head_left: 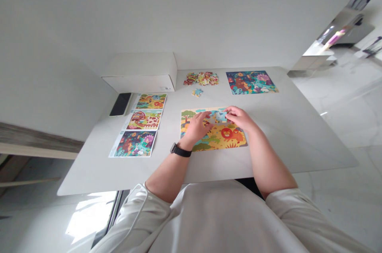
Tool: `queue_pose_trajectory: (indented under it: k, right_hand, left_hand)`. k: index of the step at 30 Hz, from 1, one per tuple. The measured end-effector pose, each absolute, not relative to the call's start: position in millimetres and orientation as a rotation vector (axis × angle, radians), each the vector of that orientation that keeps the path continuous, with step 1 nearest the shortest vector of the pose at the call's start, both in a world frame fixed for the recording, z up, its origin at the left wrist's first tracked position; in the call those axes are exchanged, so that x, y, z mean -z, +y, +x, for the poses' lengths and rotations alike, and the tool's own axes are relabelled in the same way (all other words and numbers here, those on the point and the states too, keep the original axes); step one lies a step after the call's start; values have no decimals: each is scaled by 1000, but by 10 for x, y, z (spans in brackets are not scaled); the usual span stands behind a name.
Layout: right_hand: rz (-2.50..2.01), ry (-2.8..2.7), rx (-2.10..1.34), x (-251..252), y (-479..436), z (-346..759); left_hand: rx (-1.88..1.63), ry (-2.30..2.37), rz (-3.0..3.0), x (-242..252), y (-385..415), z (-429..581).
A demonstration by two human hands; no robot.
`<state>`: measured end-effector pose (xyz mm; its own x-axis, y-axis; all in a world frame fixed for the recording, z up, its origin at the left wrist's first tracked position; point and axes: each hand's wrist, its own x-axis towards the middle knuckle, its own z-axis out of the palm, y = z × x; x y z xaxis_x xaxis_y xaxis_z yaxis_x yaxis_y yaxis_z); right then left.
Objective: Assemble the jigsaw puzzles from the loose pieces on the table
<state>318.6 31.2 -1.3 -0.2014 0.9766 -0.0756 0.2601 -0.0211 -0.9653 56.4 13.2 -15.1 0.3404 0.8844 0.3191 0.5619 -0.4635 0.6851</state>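
Note:
A jigsaw puzzle point(209, 141) with lions, a crocodile and a tree lies on the table before me, mostly joined. Near its upper middle a pale gap shows, with a light blue puzzle piece point(221, 116) at its right side. My right hand point(239, 118) pinches that piece at its right edge between thumb and fingers. Over the left part of the puzzle rests my left hand point(197, 129), its thumb and fingers apart beside the gap; it covers some of the picture. Behind the puzzle lie a few loose blue and yellow pieces point(197, 92).
A heap of mixed puzzle pieces point(204, 78) lies near the wall. To its right is a finished dark blue puzzle point(252, 82). On the left are a white box point(137, 82), a phone point(120, 104) and a sheet with three reference pictures point(135, 143). The white table point(286, 125) ends at my body.

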Motion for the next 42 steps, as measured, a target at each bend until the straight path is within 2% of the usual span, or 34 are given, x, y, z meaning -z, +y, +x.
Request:
queue_pose_trajectory:
  k: [13,24,33,42]
  right_hand:
    - [-1199,-1802,-1207,-20,243,3075]
    - [-1273,-1611,-1246,-14,253,3077]
    - [-1340,-1579,-1243,8,301,3131]
    - [-1327,-1636,-1228,-2,302,3116]
  left_hand:
    - [-979,1103,1855,133,106,651]
    - [-973,1109,1566,165,128,695]
    - [-952,1088,2225,87,38,676]
    - [-942,1101,2370,56,8,724]
